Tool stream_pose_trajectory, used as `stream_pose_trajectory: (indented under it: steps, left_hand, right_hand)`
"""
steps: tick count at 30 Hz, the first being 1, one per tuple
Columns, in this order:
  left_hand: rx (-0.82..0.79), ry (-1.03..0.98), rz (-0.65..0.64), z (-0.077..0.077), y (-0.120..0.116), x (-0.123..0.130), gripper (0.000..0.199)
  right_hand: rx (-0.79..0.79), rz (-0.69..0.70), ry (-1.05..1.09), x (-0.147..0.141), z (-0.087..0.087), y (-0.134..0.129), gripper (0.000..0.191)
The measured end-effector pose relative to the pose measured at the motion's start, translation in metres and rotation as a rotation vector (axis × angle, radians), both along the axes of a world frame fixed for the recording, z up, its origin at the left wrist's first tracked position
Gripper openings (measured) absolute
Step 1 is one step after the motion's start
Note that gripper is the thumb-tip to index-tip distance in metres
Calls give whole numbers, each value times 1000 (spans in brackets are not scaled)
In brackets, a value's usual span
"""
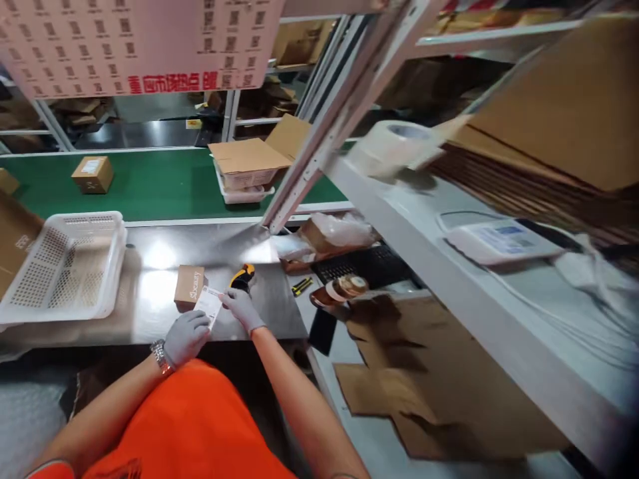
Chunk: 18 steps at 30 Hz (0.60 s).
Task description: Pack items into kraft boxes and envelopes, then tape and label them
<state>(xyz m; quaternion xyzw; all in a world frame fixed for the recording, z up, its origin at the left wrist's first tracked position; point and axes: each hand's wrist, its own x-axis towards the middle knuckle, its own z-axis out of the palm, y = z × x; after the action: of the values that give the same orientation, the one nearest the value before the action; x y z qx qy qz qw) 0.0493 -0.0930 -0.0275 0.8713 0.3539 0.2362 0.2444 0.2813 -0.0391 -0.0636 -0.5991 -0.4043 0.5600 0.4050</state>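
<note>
Between my two gloved hands is a white printed label [208, 305], tilted in front of a small brown carton [190, 285] with white lettering. My left hand [187, 336], in a grey glove with a metal watch at the wrist, is closed on the label's lower left side. At its upper right edge my right hand [241, 309], gloved too, pinches it between the fingers. A yellow and black scanner-like tool [243, 277] lies on the steel table [160, 266] just beyond my right hand.
A white perforated basket [107, 266] stands at the left. Behind the table runs a green conveyor [164, 186] with a small carton [93, 175] and trays under cardboard. To the right are a keyboard [359, 266], a brown bottle [339, 290], flattened cardboard [449, 379] and a shelf [449, 293] with a tape roll [392, 146].
</note>
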Motion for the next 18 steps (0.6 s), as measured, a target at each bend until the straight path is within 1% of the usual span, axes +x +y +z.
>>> stream_pose_trajectory:
  steps: [2, 5, 7, 9, 11, 13, 16, 18]
  left_hand:
    - [26, 42, 28, -10, 14, -4, 21]
    - [31, 140, 78, -27, 41, -5, 23]
    - [13, 231, 92, -40, 61, -4, 22]
    - [-12, 299, 93, -54, 78, -3, 21]
    - [-52, 305, 109, -67, 92, -1, 21]
    - [-97, 277, 140, -80, 99, 0, 20]
    - [-141, 244, 170, -94, 99, 2, 20]
    - [-170, 221, 160, -100, 95, 0, 24]
  right_hand:
    - [76, 45, -147, -12, -3, 27, 33]
    - [164, 93, -352, -30, -12, 69, 18]
    - [204, 112, -470, -42, -20, 93, 13]
    - [229, 126, -569, -53, -29, 112, 11]
    - [236, 138, -650, -60, -39, 124, 14]
    - [228, 151, -712, -63, -50, 131, 16]
    - [211, 138, -787, -66, -65, 136, 17]
    - [215, 97, -832, -68, -72, 136, 27]
